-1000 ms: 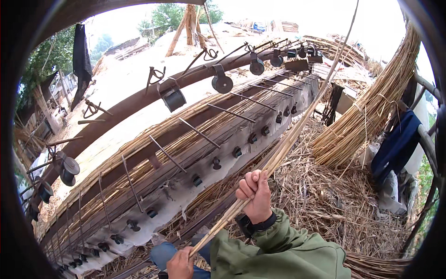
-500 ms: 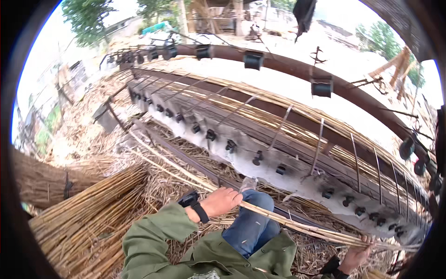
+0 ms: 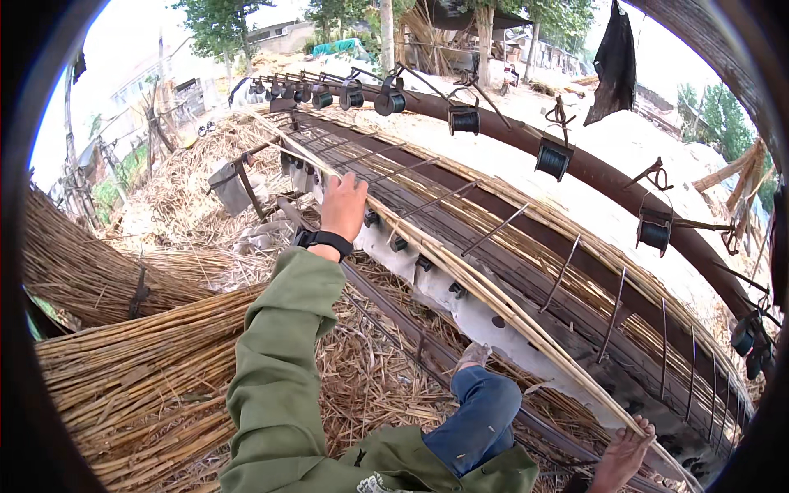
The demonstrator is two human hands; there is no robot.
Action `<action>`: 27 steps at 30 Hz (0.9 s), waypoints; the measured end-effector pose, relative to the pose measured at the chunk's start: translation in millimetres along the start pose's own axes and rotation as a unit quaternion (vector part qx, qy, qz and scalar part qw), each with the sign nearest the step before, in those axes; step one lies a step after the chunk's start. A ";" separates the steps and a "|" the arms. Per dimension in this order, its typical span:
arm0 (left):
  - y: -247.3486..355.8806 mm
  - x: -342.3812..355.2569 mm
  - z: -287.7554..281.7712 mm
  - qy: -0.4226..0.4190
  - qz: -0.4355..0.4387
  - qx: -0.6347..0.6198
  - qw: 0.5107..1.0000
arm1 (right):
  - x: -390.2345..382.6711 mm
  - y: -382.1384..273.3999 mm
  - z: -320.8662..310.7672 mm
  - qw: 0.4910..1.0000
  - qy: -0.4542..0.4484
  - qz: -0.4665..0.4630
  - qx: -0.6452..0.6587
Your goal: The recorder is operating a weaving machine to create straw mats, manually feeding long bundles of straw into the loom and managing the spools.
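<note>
A few long, thin straw-coloured reed stalks (image 3: 514, 316) stretch diagonally in front of me, from the far left to the near right. My left hand (image 3: 343, 209) is closed around them near their far part, arm reaching forward. Toward the lower right, my right hand (image 3: 622, 456) grips the same stalks near their other end. The stalks are raised along the near side of a long frame (image 3: 526, 238) with a row of thin metal pins (image 3: 610, 324). Other reeds (image 3: 526, 201) lie lengthwise in that frame behind the pins.
Black wire spools (image 3: 553, 158) hang from a curved rusty beam (image 3: 509, 123) beyond the frame. Thick reed bundles (image 3: 148, 361) lie at my left. Loose straw (image 3: 370, 394) covers the ground. My bent knee (image 3: 472, 419) is close to a low metal rail (image 3: 394, 316).
Both hands have lifted the stalks from over my knee up to the frame's near side. My left hand has moved forward and left; my view has shifted too.
</note>
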State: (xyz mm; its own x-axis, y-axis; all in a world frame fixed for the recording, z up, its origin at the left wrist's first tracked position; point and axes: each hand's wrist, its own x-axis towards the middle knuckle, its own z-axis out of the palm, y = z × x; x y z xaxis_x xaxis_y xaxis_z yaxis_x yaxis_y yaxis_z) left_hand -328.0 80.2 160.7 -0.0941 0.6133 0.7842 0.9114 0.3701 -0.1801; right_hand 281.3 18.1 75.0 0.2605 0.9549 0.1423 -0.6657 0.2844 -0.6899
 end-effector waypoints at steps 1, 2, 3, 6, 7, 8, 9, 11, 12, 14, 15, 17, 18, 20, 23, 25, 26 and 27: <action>16.5 7.8 5.4 0.022 0.012 -0.033 0.999 | -2.2 21.2 26.2 0.997 -0.075 0.029 0.003; 37.8 10.0 10.1 0.021 0.033 -0.043 0.998 | -5.6 42.1 49.4 0.988 -0.145 0.050 -0.002; 60.7 4.7 12.7 0.020 0.060 -0.048 0.997 | -10.6 61.0 68.9 0.986 -0.145 0.077 -0.011; 113.4 -16.6 13.2 -0.020 0.106 -0.106 0.988 | -15.4 95.8 109.6 0.980 -0.165 0.101 -0.036; 121.2 -22.4 13.0 -0.026 0.113 -0.112 0.987 | -17.2 99.1 116.6 0.978 -0.173 0.106 -0.051; 124.3 -25.7 12.6 -0.025 0.126 -0.130 0.983 | -18.7 98.5 120.9 0.975 -0.188 0.107 -0.049; 121.8 -25.3 12.9 -0.031 0.120 -0.124 0.984 | -19.6 94.9 122.9 0.972 -0.203 0.108 -0.049; 109.3 -19.8 13.7 -0.028 0.141 -0.116 0.983 | -22.4 81.6 121.3 0.973 -0.202 0.095 -0.061; 102.4 -15.2 14.7 -0.027 0.132 -0.109 0.985 | -24.5 73.7 118.5 0.974 -0.198 0.096 -0.058; 90.3 -4.6 16.7 -0.038 0.119 -0.113 0.986 | -26.6 56.7 109.8 0.964 -0.251 -0.019 -0.081; 89.3 -0.8 17.1 -0.021 0.115 -0.130 0.985 | -33.9 51.3 104.6 0.979 -0.183 -0.033 -0.087; 94.9 4.1 16.9 -0.012 0.127 -0.128 0.984 | -40.0 41.8 95.3 0.985 -0.140 -0.059 -0.085; 100.1 5.5 15.8 -0.005 0.137 -0.129 0.982 | -42.7 39.9 91.7 0.988 -0.099 -0.085 -0.082; 111.8 6.2 10.2 -0.020 0.138 -0.136 0.981 | -45.4 37.2 86.4 0.981 -0.146 -0.099 -0.076; 126.5 0.4 -6.5 -0.046 0.201 -0.144 0.968 | -43.6 45.4 86.4 0.974 -0.188 -0.046 -0.118; 141.3 -9.5 -22.4 -0.089 0.246 -0.164 0.951 | -41.3 57.1 90.1 0.970 -0.214 -0.021 -0.114; 148.7 -14.1 -31.3 -0.127 0.289 -0.180 0.932 | -40.4 62.9 91.9 0.965 -0.234 -0.013 -0.122; 157.5 -18.5 -40.4 -0.139 0.306 -0.226 0.914 | -40.0 68.0 93.3 0.965 -0.234 -0.007 -0.116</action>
State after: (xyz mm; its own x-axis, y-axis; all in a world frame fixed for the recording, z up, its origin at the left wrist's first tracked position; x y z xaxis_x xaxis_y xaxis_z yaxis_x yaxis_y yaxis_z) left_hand -166.5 98.9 141.8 0.4484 0.7855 0.4264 0.8938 -0.3893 -0.2227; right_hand 160.3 7.2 88.6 -0.1120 0.9001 0.4211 -0.4757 0.3235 -0.8180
